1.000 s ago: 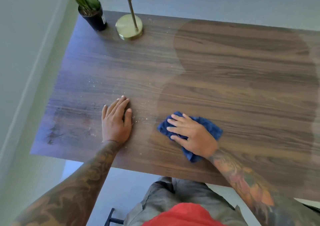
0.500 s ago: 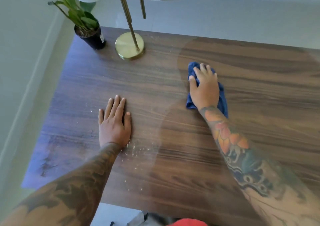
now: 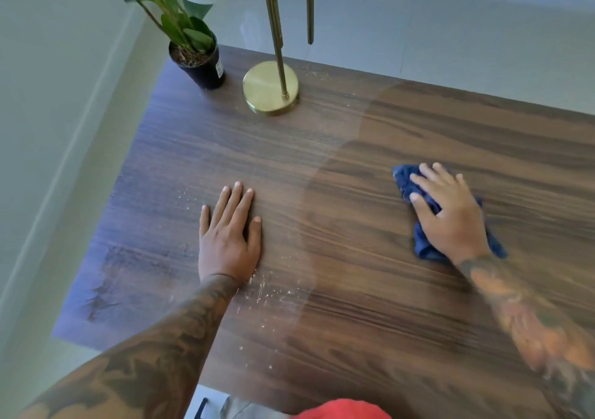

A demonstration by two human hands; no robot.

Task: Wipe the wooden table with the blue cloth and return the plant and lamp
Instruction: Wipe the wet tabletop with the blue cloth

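One crumpled blue cloth (image 3: 418, 190) lies pressed under the right hand (image 3: 450, 216).

We find the wooden table (image 3: 370, 241) open at 12 and 3; plant (image 3: 196, 48) and lamp (image 3: 270, 88) block 11.

Crumpled blue cloth (image 3: 421, 248) on wooden table (image 3: 370, 290)

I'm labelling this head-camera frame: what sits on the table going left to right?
Green plant in black pot → round-based brass lamp → flat left hand → right hand pressing crumpled blue cloth.
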